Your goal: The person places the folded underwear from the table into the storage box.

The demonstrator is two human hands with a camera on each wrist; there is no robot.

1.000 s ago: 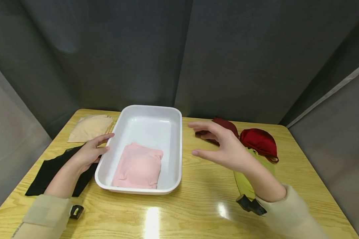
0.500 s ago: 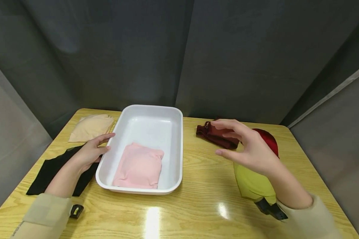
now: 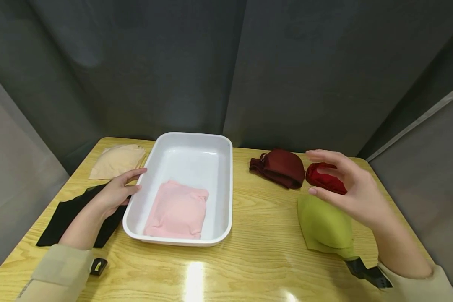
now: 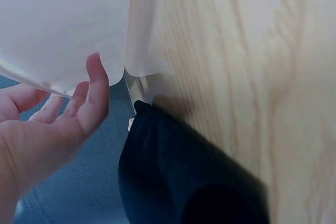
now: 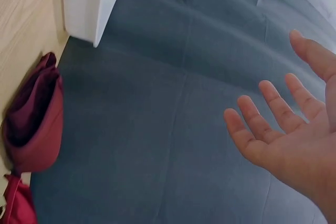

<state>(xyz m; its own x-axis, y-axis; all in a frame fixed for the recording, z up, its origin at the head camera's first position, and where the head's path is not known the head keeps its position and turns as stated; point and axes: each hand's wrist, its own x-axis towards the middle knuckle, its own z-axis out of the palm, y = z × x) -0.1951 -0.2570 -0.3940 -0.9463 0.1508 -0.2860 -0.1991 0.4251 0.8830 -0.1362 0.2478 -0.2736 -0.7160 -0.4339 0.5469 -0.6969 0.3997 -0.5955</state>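
My left hand (image 3: pixel 115 193) rests at the left rim of a white tray (image 3: pixel 228 209), index finger and thumb touching the edge. In the left wrist view its loosely bent fingers lie along the outer wall. Inside the tray is a folded pink bra (image 3: pixel 179 209). My right hand (image 3: pixel 362 197) hovers at the right, fingers and thumb spread in a loose curve, holding nothing. Below it lie a yellow-green bra (image 3: pixel 322 222) and a red bra (image 3: pixel 324 178), which the hand partly covers in the head view. A folded maroon bra (image 3: pixel 283 165) lies left of the red one.
Left of the tray lie a beige padded garment (image 3: pixel 117 161) and a black cloth garment (image 3: pixel 75 214), partly hidden under my left forearm. The wooden table (image 3: pixel 264 260) ends at a dark grey curtain (image 3: pixel 166 67) behind. Grey panels (image 3: pixel 430 167) stand at the sides.
My right hand has moved right, away from the maroon bra to above the yellow-green and red bras. The maroon bra is now fully uncovered. My left hand and the tray have stayed put.
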